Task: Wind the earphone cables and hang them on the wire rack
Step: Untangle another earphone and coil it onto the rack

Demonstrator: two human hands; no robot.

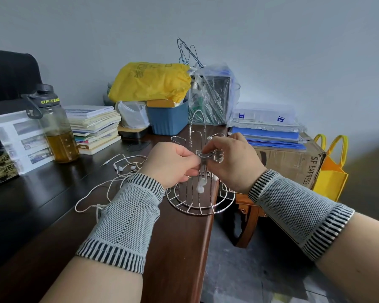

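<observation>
Head view looks down at two hands that meet over a shiny wire rack (200, 200) on the right end of a dark wooden table (53, 193). Both wrists wear grey knitted bands with black and white stripes. The left hand (173, 164) has its fingers curled, and its finger and thumb pinch a small bundle of wound white earphone cable (202, 157) right in front of the rack's middle post. The right hand (232, 160) is curled too, and its fingers pinch the same bundle from the other side, so the two hands touch the cable together. One white earbud (200, 186) hangs down from the bundle, above the round base of the rack. Whether the bundle sits on a hook yet, I cannot tell, because the fingers hide it. More loose earphone cables (118, 176) lie in a messy heap on the table, to the left of the left hand, with little white earbuds among them. Farther left stands a big clear water bottle (55, 127) with yellow drink in it, next to a pile of books (94, 127). Behind the rack are a yellow bag (149, 82), a blue tub (169, 121) and a clear plastic bag (212, 92). On the right, a brown cardboard box (293, 165) holds up blue folders (269, 136).
</observation>
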